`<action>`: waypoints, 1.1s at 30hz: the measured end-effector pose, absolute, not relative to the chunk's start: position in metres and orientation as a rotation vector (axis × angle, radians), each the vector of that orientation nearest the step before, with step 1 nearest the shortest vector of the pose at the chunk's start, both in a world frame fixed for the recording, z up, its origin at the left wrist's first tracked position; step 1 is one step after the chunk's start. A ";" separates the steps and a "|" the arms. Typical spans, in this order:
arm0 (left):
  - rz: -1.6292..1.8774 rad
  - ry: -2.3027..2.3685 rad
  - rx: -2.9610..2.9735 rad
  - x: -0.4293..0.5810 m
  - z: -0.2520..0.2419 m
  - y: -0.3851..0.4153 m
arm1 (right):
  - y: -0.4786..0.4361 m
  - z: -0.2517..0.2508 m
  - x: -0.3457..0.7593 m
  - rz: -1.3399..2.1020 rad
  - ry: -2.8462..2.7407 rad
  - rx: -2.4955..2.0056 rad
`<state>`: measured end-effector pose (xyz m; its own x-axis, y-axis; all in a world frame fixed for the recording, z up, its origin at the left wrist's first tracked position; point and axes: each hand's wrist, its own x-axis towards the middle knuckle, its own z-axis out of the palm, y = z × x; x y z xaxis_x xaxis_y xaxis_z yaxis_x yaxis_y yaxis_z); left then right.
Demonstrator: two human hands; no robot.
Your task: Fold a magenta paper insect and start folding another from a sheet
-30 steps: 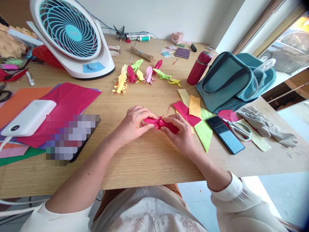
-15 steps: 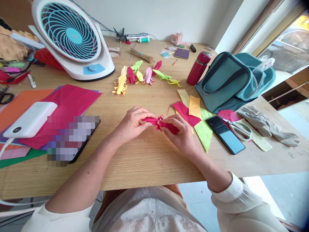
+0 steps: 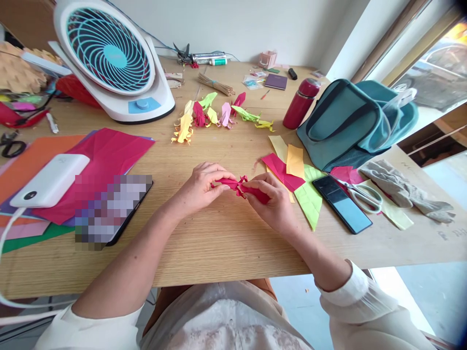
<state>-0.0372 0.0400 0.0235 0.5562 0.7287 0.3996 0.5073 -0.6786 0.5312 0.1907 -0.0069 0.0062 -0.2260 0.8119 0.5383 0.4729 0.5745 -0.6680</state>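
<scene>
One red piece [image 3: 241, 186], folded long and narrow with small frilled points around its middle, spans the gap between the two hands over the near part of the table [image 3: 226, 243]. The left hand [image 3: 209, 187] pinches one end between thumb and fingers; the right hand [image 3: 272, 199] grips the other, its fingers curled over most of that end. Whether the red piece rests on the wood or hangs just above it, I cannot tell.

Little has changed over the last second. The left thumb has drawn back slightly from the frilled middle, so more red shows beside it, and the points look more spread. The right hand keeps nearly the same grip. That suggests fine finger work at the middle, with neither end let go.

Elsewhere, the layout matches the earlier pictures: the yellow figure [image 3: 183, 129] lies beyond the hands, and the red strip [image 3: 283, 172] stays just beside the right hand, partly under the orange strip [image 3: 295, 159]. Whether the creases are firm is too small to tell.
</scene>
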 end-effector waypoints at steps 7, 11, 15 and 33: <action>0.836 1.016 2.414 -0.038 0.024 0.041 | -0.007 0.006 0.191 0.459 -1.886 -1.062; 0.823 1.024 2.461 -0.038 0.024 0.041 | -0.006 0.004 0.191 0.439 -1.910 -1.055; 0.805 1.048 2.507 -0.038 0.025 0.039 | -0.007 0.002 0.191 0.428 -1.952 -1.041; 0.819 1.000 2.553 -0.035 0.028 0.035 | -0.007 0.004 0.189 0.403 -1.920 -1.049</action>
